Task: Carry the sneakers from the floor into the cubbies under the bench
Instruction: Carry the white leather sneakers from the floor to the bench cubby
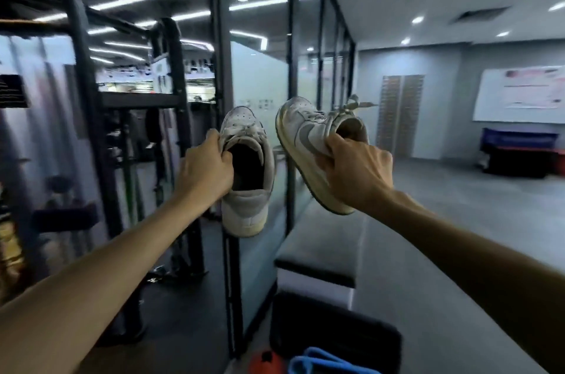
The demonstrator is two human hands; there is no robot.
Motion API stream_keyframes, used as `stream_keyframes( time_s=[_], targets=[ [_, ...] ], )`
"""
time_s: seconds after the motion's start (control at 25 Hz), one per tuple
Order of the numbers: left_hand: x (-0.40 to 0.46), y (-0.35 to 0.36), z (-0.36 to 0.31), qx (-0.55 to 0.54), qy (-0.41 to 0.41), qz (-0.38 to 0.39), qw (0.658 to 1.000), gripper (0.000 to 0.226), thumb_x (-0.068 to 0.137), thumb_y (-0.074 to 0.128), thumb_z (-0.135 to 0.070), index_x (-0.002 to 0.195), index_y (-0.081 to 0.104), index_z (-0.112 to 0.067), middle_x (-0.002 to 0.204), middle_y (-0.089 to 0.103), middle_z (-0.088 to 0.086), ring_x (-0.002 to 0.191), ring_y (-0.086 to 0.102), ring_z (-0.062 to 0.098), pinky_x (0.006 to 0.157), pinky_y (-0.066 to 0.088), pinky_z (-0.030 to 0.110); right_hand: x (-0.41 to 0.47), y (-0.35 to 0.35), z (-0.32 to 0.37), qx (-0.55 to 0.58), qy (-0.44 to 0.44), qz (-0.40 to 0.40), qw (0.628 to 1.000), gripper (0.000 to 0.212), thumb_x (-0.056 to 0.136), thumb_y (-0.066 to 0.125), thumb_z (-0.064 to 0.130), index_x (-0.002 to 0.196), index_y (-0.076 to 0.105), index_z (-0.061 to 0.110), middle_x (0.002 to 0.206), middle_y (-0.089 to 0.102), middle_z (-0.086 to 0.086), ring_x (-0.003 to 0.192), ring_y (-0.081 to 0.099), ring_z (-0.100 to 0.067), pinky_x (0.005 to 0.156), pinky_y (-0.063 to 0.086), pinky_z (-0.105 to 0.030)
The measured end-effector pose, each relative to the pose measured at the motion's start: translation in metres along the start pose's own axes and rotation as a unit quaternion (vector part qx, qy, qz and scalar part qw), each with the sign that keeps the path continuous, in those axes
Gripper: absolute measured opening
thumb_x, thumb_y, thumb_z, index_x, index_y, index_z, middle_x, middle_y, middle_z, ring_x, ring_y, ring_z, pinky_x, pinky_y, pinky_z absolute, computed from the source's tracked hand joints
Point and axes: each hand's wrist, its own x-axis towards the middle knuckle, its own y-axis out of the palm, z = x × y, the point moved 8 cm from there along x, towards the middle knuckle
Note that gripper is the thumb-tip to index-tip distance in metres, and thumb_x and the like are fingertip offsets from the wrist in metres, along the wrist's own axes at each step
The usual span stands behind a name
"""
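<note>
While both are aloft, the left hand [205,172] pinches the left sneaker's [247,172] collar; the right hand [356,173] grips the right sneaker's [318,144] side. Light, floppy uppers, likely; collars hold best.

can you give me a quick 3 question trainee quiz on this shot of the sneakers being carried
1. True or false: both sneakers are off the floor.
2. How does the left hand hold the left sneaker? A) by the laces B) by the collar edge, thumb inside the opening C) by the sole only
3. Fill in: the dark padded bench runs along the ____ partition.

Key
1. True: the left hand holds one, and the right hand holds the right sneaker.
2. B
3. glass
</note>
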Motion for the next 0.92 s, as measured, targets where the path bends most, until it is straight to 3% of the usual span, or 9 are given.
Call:
stream_keyframes(
  time_s=[0.12,0.2,0.44,0.68,0.76,0.92],
  targets=[
    [-0.003,0.067,-0.090,-0.062,0.035,0.024,0.997,0.015,0.091,0.047,-0.019,0.104,0.047,-0.011,0.093,0.061,0.026,0.090,0.057,0.047,0.071,0.044,0.045,-0.028,-0.035,-0.099,-0.057,0.038,-0.006,0.998,0.026,0.097,0.038,0.038,0.108,0.051,0.019,0.097,0.066,-0.004,0.083,0.061,-0.034,0.063,0.033,-0.035],
    [-0.010,0.106,-0.148,-0.100,0.047,0.037,0.993,0.019,0.090,0.049,-0.018,0.107,0.050,-0.011,0.098,0.062,0.029,0.091,0.057,0.047,0.074,0.046,0.046,-0.048,-0.056,-0.160,-0.082,0.061,-0.016,0.995,0.026,0.096,0.038,0.039,0.105,0.051,0.018,0.096,0.067,-0.003,0.081,0.062,-0.033,0.064,0.037,-0.036],
    [-0.056,0.236,-0.349,-0.214,0.088,0.091,0.969,0.027,0.091,0.050,-0.019,0.118,0.053,-0.022,0.107,0.064,0.024,0.096,0.058,0.046,0.072,0.041,0.041,-0.113,-0.126,-0.379,-0.180,0.121,-0.032,0.976,0.028,0.095,0.038,0.041,0.102,0.052,0.017,0.094,0.067,-0.002,0.082,0.062,-0.032,0.064,0.041,-0.036],
    [-0.069,0.331,-0.493,-0.288,0.092,0.126,0.945,0.040,0.090,0.051,-0.011,0.127,0.057,-0.023,0.117,0.065,0.019,0.102,0.059,0.041,0.083,0.045,0.039,-0.151,-0.159,-0.534,-0.214,0.174,-0.046,0.960,0.023,0.095,0.040,0.038,0.093,0.048,0.016,0.086,0.066,-0.003,0.072,0.062,-0.032,0.067,0.050,-0.040],
    [-0.071,0.371,-0.535,-0.294,0.102,0.144,0.939,0.036,0.090,0.052,-0.013,0.123,0.057,-0.023,0.113,0.065,0.019,0.103,0.059,0.041,0.086,0.046,0.041,-0.159,-0.160,-0.584,-0.234,0.187,-0.048,0.953,0.021,0.095,0.042,0.035,0.094,0.049,0.016,0.086,0.066,-0.003,0.072,0.063,-0.032,0.062,0.045,-0.035],
    [-0.071,0.449,-0.613,-0.287,0.154,0.147,0.934,0.020,0.088,0.051,-0.015,0.107,0.053,-0.018,0.095,0.066,0.020,0.090,0.060,0.044,0.076,0.049,0.047,-0.164,-0.149,-0.678,-0.283,0.207,-0.034,0.936,0.013,0.096,0.044,0.028,0.093,0.048,0.016,0.086,0.066,-0.002,0.069,0.061,-0.030,0.056,0.034,-0.030]
  ],
)
